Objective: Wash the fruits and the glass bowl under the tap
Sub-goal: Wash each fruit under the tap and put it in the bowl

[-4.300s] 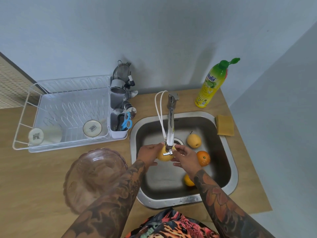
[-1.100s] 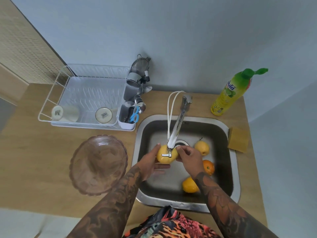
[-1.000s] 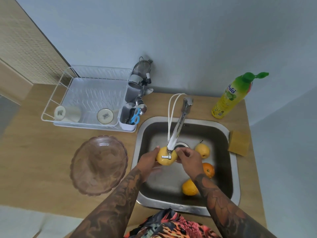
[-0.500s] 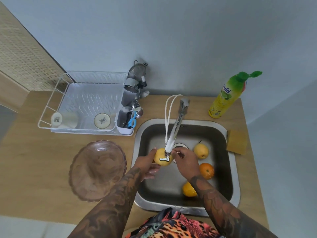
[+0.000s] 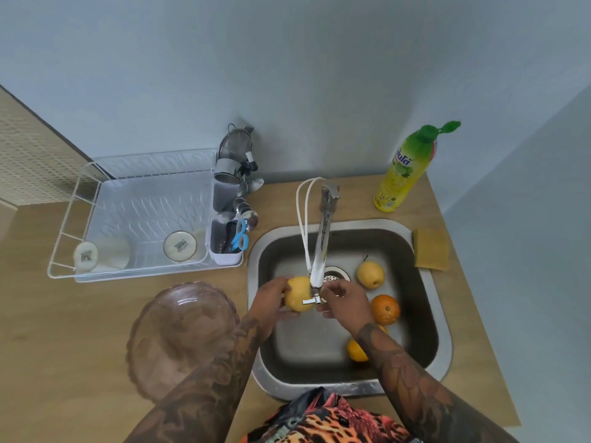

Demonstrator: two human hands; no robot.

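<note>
Head view: my left hand [image 5: 270, 300] grips a yellow fruit [image 5: 297, 297] under the tap [image 5: 319, 263], right hand [image 5: 347, 302] loosely curled, empty, at its lever; rinsing comes next

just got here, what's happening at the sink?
A person is washing fruit. The left hand holds a yellow fruit under the tap spout over the sink; the right hand is at the small lever near the spout's tip. Whether water is running can't be seen. A yellow pear, an orange and another yellow-orange fruit lie in the basin. The glass bowl sits on the counter left of the sink, untouched.
</note>
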